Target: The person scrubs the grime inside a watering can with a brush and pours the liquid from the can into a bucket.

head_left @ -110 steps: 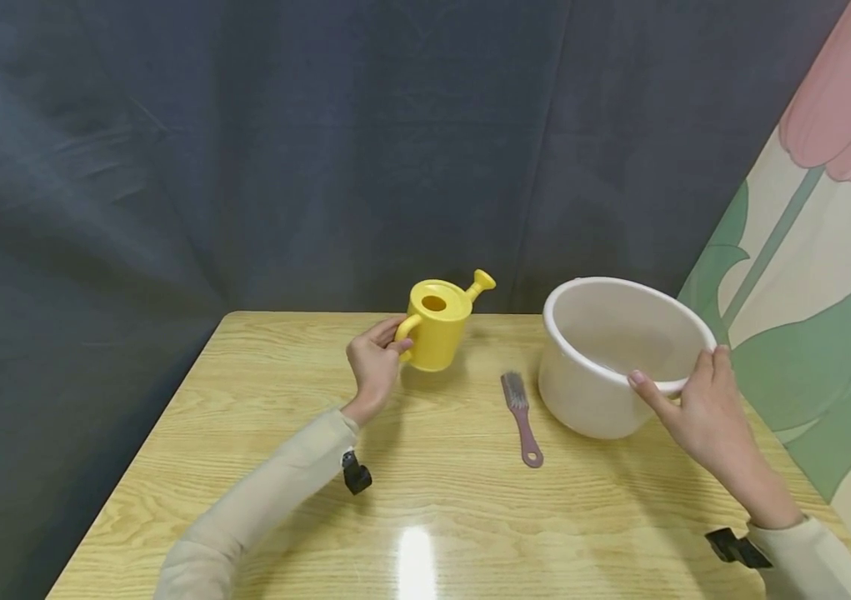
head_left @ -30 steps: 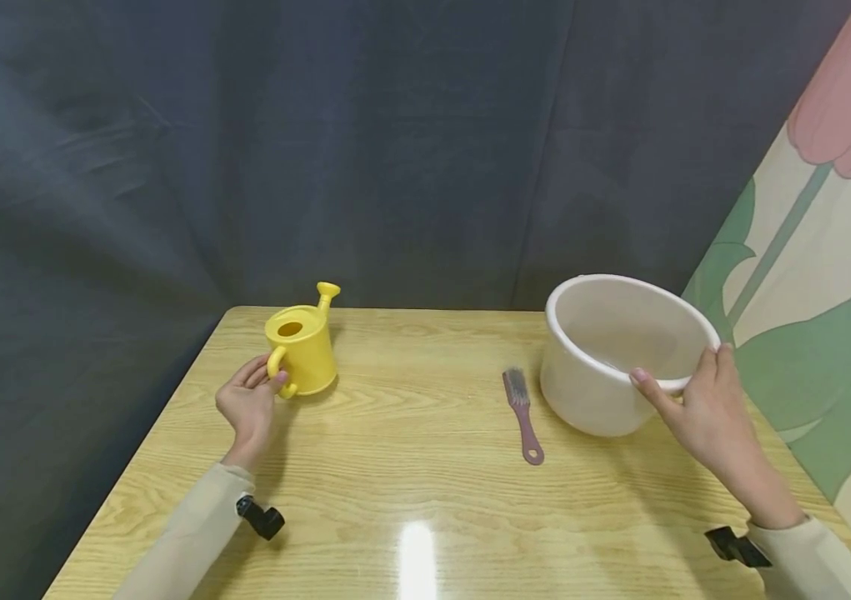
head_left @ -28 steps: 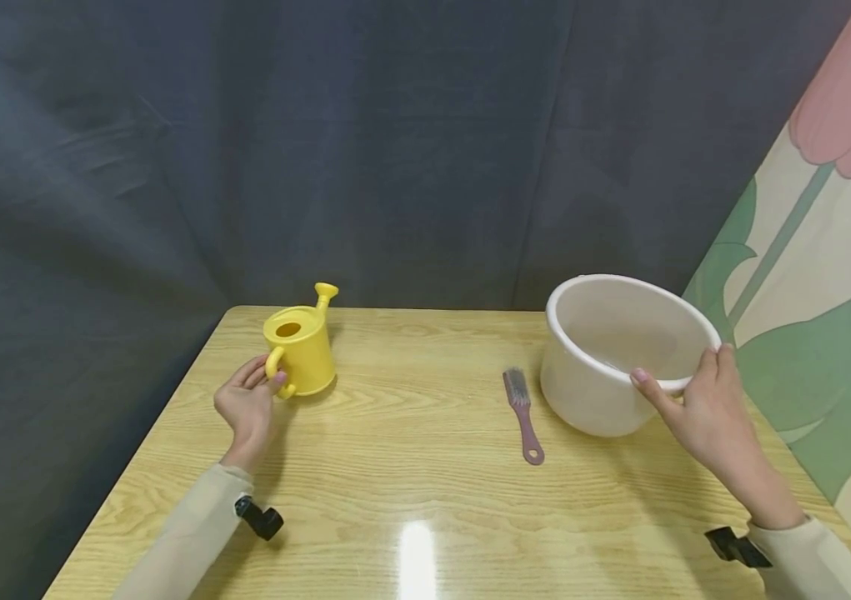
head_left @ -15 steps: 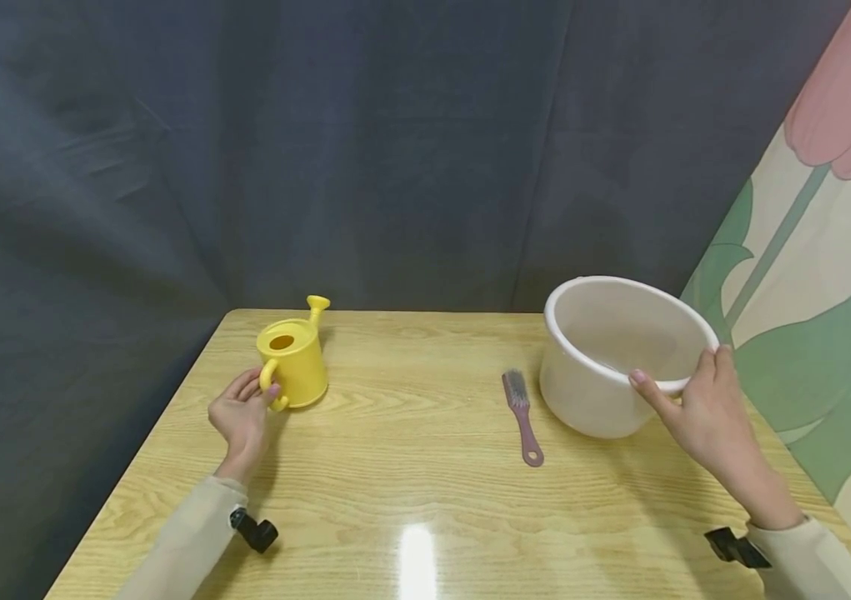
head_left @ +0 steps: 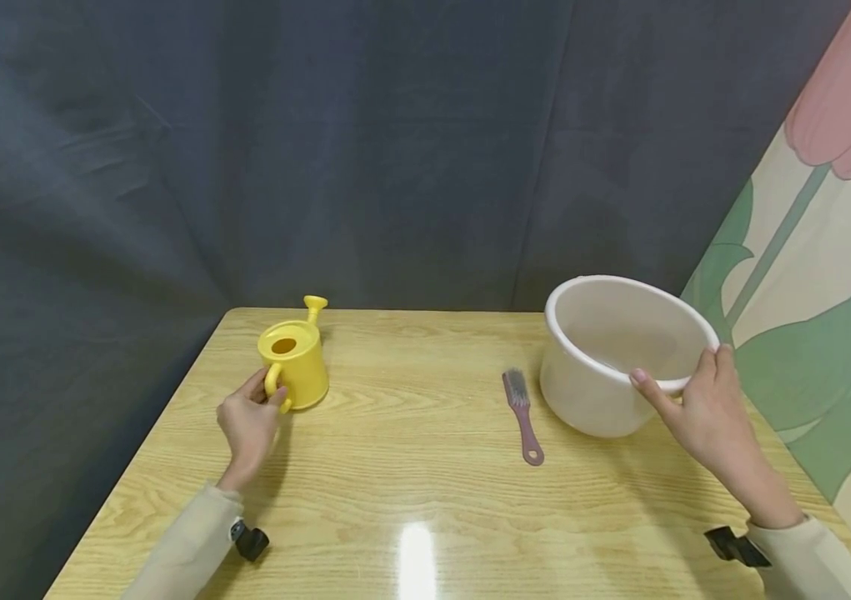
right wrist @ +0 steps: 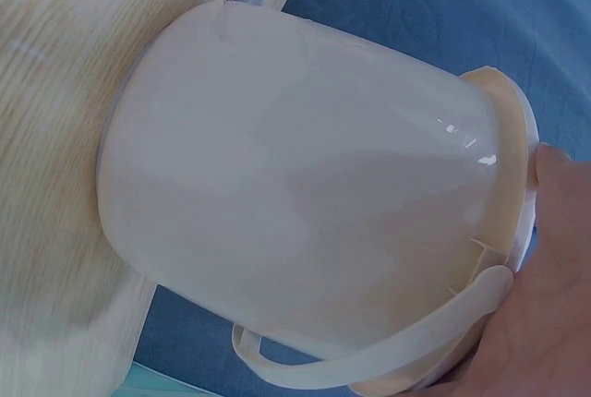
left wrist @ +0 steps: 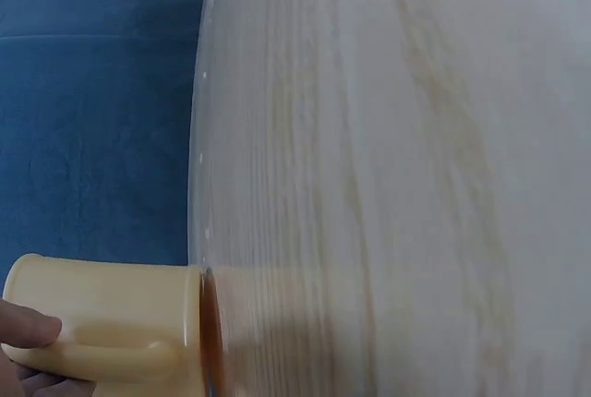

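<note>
On the left of the table stands a yellow watering can (head_left: pixel 303 371), upright, its spout pointing to the back. My left hand (head_left: pixel 248 425) holds its handle, thumb on the near side and fingers partly hidden behind. The left wrist view shows the same watering can (left wrist: pixel 111 305) with the thumb against the handle. At the right is a white plastic bucket (head_left: pixel 590 404), whose rim my right hand (head_left: pixel 710 425) grips at the near right. In the right wrist view the bucket's carrying handle (right wrist: pixel 388 360) hangs down its side.
A purple-handled brush (head_left: pixel 526 425) lies just left of the bucket, bristle end toward the back. Behind the wooden table (head_left: pixel 395 467) hangs a dark curtain (head_left: pixel 395 150). A wall with a painted tulip (head_left: pixel 793 225) borders the right side.
The watering can has moved from the table's middle to its left side, and its spout has turned toward the back. Lately it shifted slightly nearer. The right hand, bucket and brush stayed put.
</note>
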### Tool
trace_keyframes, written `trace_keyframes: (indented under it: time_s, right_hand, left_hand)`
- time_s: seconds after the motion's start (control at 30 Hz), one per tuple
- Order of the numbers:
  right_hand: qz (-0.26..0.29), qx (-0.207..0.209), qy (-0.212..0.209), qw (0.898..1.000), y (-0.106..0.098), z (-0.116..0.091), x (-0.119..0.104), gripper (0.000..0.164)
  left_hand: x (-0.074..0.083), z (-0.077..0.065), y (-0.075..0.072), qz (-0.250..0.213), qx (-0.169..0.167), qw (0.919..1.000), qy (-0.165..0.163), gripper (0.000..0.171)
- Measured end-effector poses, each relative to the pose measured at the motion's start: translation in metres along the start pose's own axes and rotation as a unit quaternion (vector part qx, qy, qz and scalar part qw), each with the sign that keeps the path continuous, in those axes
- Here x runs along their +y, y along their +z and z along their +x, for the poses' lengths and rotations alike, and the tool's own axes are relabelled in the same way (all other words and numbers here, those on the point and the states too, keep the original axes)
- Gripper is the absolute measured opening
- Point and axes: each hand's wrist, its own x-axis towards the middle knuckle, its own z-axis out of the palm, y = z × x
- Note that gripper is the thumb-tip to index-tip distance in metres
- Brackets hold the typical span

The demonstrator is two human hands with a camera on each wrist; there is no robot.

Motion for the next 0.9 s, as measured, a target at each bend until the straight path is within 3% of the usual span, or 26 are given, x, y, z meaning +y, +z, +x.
trace_keyframes:
  time_s: [0.13,0.33,0.53,0.9]
  right_hand:
    - [-0.002,0.001,-0.002,1.0,0.0001,-0.0001,0.0005,0.082]
    - [-0.007,-0.003,0.003,1.0,-0.0001,0.0,0.0012,0.086]
    - [-0.012,-0.006,0.006,1.0,-0.0002,0.0,0.0008,0.086]
    - [-0.016,0.005,0.007,1.0,0.0005,0.0001,-0.0001,0.077]
  left_hand:
    - [-0.0035,-0.0015,-0.0001,0.003,0.01,0.9998,0.016,0.033]
    - [-0.0052,-0.0022,-0.0008,0.005,0.036,0.9993,0.01,0.028]
    - [-0.0056,-0.0046,-0.0023,0.039,0.05,0.9978,0.018,0.023]
    - [-0.008,-0.006,-0.0048,0.04,0.046,0.9982,0.002,0.022]
